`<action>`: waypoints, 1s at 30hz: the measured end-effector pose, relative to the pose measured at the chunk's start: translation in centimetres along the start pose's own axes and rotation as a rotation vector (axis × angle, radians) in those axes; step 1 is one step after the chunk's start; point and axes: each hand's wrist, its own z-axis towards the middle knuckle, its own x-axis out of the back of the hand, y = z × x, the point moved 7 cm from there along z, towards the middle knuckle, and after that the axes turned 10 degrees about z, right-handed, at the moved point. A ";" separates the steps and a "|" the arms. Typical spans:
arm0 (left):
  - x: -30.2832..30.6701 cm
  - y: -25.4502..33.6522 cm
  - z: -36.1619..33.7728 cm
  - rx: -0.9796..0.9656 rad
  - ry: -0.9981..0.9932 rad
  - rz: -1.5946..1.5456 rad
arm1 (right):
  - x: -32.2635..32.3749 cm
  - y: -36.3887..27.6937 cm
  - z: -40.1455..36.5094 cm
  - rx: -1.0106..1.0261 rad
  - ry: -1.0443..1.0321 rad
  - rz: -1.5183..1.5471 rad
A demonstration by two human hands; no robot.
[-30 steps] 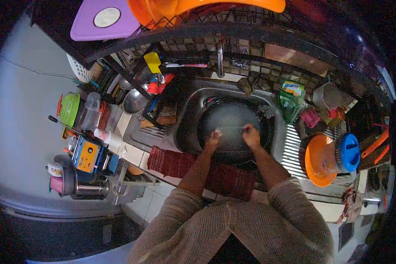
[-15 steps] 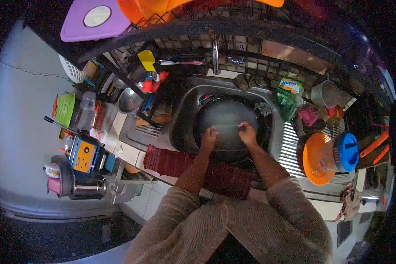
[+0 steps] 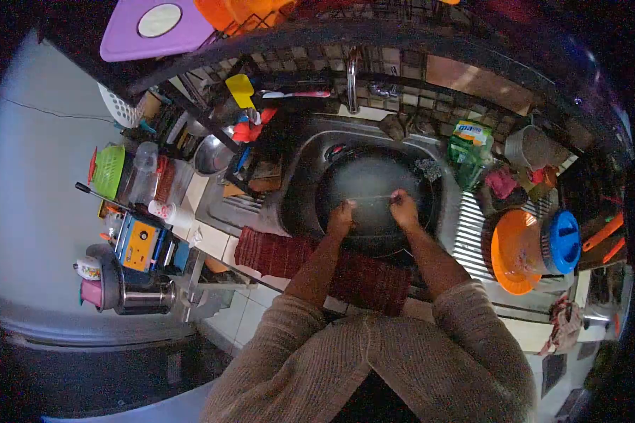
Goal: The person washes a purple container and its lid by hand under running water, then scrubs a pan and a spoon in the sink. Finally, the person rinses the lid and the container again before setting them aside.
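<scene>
A large dark round pan (image 3: 370, 169) sits in the metal sink (image 3: 300, 166). My left hand (image 3: 341, 216) is over the pan's near left part, its fingers drawn together. My right hand (image 3: 403, 209) is a little to the right, also closed, with thumb and fingers pinched. A faint thin pale line runs between the two hands; I cannot make out what it is. Crumpled silvery scouring wool (image 3: 427, 168) lies at the pan's right rim. A dark red cloth (image 3: 279, 254) drapes over the counter edge below my forearms.
The faucet (image 3: 353, 77) stands behind the sink. To the right are a green dish soap pouch (image 3: 469, 155), a pink cloth (image 3: 501, 183), an orange plate (image 3: 511, 250) and a blue-lidded container (image 3: 563, 242). At left are a steel bowl (image 3: 212, 155) and white cups (image 3: 171, 213).
The view has shifted slightly. Both hands stay over the pan, close together and closed; my right hand has turned a little with its fingers higher.
</scene>
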 end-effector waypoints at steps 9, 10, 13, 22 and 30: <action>-0.9 0.6 -0.7 -0.496 0.384 0.952 | -0.7 3.2 0.6 0.121 0.073 -0.042; -0.2 1.8 -0.7 -0.496 0.385 0.952 | -0.7 2.6 0.4 0.146 0.090 -0.084; 2.0 3.1 0.0 -0.064 0.145 0.417 | -0.7 2.0 0.2 0.096 0.102 -0.076; 1.3 1.7 0.9 0.191 -0.017 -0.589 | -0.5 -0.3 0.1 0.139 0.013 0.037; 4.7 7.4 -0.4 -0.198 0.050 -0.561 | -1.1 0.1 0.1 0.137 0.021 0.014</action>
